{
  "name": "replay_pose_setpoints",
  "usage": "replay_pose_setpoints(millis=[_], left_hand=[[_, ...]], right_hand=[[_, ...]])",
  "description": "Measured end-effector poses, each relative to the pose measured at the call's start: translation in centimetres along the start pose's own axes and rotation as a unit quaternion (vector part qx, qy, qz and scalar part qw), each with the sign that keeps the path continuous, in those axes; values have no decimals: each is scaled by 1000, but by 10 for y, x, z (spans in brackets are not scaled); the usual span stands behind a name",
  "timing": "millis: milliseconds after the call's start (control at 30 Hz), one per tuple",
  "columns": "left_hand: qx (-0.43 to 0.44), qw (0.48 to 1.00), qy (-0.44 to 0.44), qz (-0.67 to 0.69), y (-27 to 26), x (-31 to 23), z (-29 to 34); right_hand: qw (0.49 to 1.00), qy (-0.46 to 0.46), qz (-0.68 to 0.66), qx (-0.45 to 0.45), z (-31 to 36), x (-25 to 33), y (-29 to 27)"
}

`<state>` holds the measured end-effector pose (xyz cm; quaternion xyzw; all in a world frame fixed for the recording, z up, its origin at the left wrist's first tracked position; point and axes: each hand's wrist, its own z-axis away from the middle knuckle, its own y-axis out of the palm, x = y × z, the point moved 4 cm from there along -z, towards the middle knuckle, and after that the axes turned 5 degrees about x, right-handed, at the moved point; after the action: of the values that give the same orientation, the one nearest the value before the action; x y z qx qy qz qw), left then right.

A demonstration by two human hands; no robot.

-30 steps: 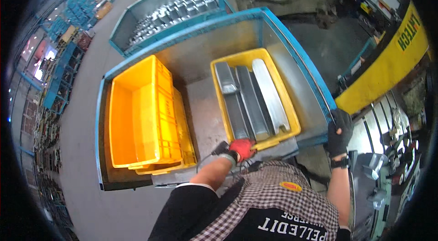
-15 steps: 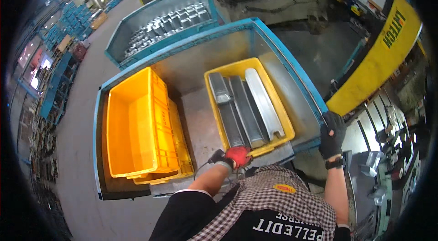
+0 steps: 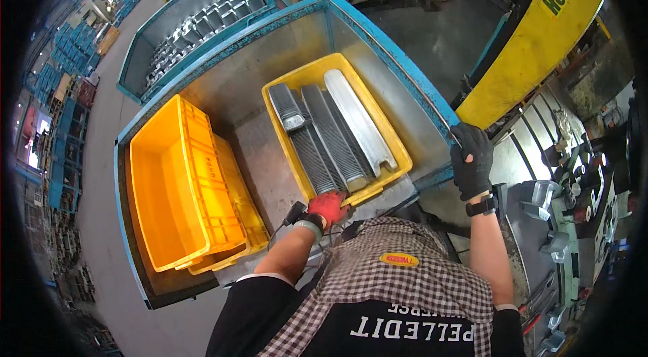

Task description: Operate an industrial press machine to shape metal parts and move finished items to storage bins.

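My left hand [image 3: 328,208], in a red glove, is closed at the near edge of a yellow crate [image 3: 379,186], its fingertips partly hidden. Inside the crate lie long stacks of nested grey metal channels [image 3: 331,134], with a smoother silver one along the right side. One short piece rests on top of the left stack. My right hand [image 3: 471,162], gloved in dark grey, wraps round the near right corner of the big blue metal bin [image 3: 391,56] that holds the crate.
Two nested yellow crates [image 3: 169,188] lean at the bin's left. Beyond stands another blue bin [image 3: 135,73] full of shiny metal parts. A yellow machine guard [image 3: 526,53] rises on the right, beside a bench [image 3: 533,161] with metal pieces.
The bin and crates appear farther left and higher in the picture as the view shifts. Both hands stay at the same places on the crate and bin.
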<state>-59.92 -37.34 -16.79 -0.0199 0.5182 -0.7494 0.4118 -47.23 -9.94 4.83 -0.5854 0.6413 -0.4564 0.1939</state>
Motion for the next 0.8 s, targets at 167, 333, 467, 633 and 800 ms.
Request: replay_pose_setpoints(millis=[167,333,467,633,800], left_hand=[[-9,1000,3,12,5,6,-3],[-7,1000,0,2,1,5,-1],[-1,1000,-7,1,2,7,-2],[-15,1000,0,0,7,3,-3],[15,1000,23,9,3,-6,-11]], right_hand=[[1000,-8,1,-4,0,-1,1],[1000,-12,13,-10,-1,0,3],[1000,-8,0,-15,-1,-1,4],[1000,-13,-10,-22,1,-6,0],[999,-33,-11,-24,15,-24,8]])
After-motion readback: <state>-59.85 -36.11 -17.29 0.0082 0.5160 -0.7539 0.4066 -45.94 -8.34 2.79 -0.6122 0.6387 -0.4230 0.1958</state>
